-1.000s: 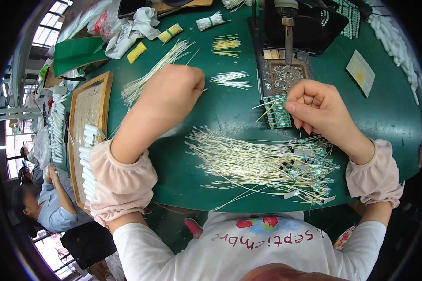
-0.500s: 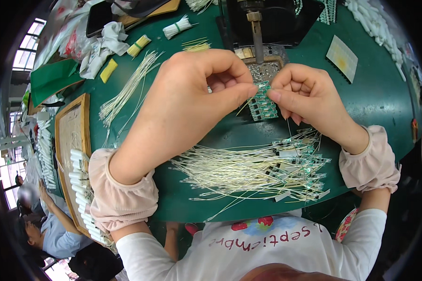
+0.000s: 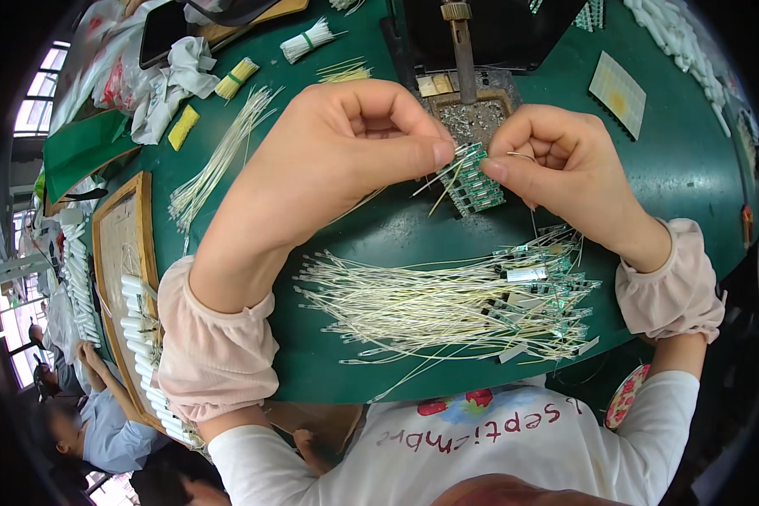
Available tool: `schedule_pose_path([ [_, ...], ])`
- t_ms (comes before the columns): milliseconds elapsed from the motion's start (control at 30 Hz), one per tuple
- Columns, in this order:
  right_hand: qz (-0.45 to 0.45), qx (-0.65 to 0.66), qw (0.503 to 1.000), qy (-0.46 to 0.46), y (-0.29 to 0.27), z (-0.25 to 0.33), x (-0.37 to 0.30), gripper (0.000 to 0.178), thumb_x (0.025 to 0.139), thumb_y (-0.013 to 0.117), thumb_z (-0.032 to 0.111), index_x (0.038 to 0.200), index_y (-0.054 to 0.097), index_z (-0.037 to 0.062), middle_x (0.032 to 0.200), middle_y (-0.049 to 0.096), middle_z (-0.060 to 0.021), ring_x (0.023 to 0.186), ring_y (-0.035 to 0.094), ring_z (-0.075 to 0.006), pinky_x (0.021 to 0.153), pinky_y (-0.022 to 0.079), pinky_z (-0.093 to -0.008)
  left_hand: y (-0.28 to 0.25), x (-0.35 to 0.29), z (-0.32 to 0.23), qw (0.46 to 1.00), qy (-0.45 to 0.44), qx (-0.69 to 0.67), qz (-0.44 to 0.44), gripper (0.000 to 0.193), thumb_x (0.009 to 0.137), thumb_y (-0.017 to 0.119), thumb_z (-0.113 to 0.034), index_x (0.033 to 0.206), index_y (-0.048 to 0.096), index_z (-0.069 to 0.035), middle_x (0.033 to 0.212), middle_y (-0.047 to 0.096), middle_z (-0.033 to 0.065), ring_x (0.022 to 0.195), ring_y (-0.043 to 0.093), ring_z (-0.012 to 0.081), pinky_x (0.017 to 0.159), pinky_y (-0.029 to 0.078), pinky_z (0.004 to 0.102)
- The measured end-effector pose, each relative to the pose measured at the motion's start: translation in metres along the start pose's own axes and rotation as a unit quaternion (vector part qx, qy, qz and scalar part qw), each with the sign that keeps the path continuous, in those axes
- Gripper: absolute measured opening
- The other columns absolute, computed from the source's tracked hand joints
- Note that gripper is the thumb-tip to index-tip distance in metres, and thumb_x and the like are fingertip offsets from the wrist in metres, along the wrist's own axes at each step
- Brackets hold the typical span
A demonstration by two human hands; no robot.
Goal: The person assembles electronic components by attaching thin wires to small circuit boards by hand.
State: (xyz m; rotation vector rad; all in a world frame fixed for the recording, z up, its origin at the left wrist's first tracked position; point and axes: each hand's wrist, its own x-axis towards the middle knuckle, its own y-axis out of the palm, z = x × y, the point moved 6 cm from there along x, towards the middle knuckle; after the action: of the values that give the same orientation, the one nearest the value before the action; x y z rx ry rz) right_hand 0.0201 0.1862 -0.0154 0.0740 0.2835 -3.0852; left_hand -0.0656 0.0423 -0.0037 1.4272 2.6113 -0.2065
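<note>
Beneath a fixed soldering iron [image 3: 462, 63], a panel of small green circuit boards [image 3: 479, 187] is between my hands. My left hand [image 3: 371, 139] is closed, thumb and forefinger pinching thin white and yellow lead wires [image 3: 434, 179] at the panel's left edge. My right hand [image 3: 557, 160] is closed at the panel's right side. A fine wire [image 3: 523, 155] curves out of its pinch, and a strand hangs below; this looks like solder wire. The fingertips partly cover the panel's upper end. Nearer me lies a heap of wired circuit boards [image 3: 447, 304].
Loose white wires [image 3: 228, 156] and tied wire bundles [image 3: 306, 40] lie at the left. A wooden-framed tray [image 3: 150, 228] with white tubes stands at the left edge. A pale square block [image 3: 617, 94] lies at the right. Another person [image 3: 114, 422] sits at far left.
The board panel has tilted and shifted slightly right. More of the lead wires now show beside my left fingertips. Both hands stay closed near the iron.
</note>
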Motion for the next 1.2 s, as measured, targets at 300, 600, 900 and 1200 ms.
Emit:
schedule_pose_path([
  [300,-0.011,-0.027,0.999,-0.020,-0.001,0.001,0.000,0.008,0.084,0.064,0.006,0.084,0.058,0.0013,0.065,0.053,0.0047,0.052,0.044,0.0014,0.046,0.032,-0.0144,0.000,0.007,0.009,0.999,-0.014,-0.038,0.023,0.011,0.079,0.069,-0.009,0.082,0.063,-0.001,0.093,0.063,0.0079,0.077,0.057,0.0082,0.071,0.047,0.0202],
  [600,-0.027,0.003,0.999,-0.025,-0.004,0.001,0.003,0.009,0.085,0.065,0.009,0.084,0.058,0.0024,0.065,0.053,0.0052,0.052,0.044,0.0012,0.045,0.032,-0.0144,-0.002,0.011,0.006,0.998,-0.002,-0.058,0.013,0.010,0.081,0.068,-0.011,0.084,0.063,-0.003,0.090,0.064,0.0051,0.077,0.058,0.0074,0.071,0.047,0.0200],
  [900,-0.039,0.000,0.999,-0.035,-0.005,0.002,0.004,0.009,0.085,0.065,0.010,0.085,0.058,0.0030,0.065,0.053,0.0060,0.052,0.044,0.0015,0.045,0.031,-0.0140,-0.003,0.011,0.004,0.998,0.026,-0.051,0.012,0.010,0.083,0.066,-0.012,0.085,0.063,-0.003,0.089,0.064,0.0054,0.076,0.058,0.0072,0.071,0.047,0.0197],
  [1200,-0.041,0.007,0.999,-0.034,-0.003,0.002,0.004,0.009,0.085,0.064,0.009,0.084,0.057,0.0031,0.065,0.052,0.0057,0.052,0.043,0.0016,0.045,0.031,-0.0137,-0.003,0.009,0.001,0.998,0.032,-0.048,-0.008,0.009,0.082,0.066,-0.010,0.085,0.063,-0.002,0.089,0.064,0.0060,0.076,0.058,0.0077,0.071,0.047,0.0205],
])
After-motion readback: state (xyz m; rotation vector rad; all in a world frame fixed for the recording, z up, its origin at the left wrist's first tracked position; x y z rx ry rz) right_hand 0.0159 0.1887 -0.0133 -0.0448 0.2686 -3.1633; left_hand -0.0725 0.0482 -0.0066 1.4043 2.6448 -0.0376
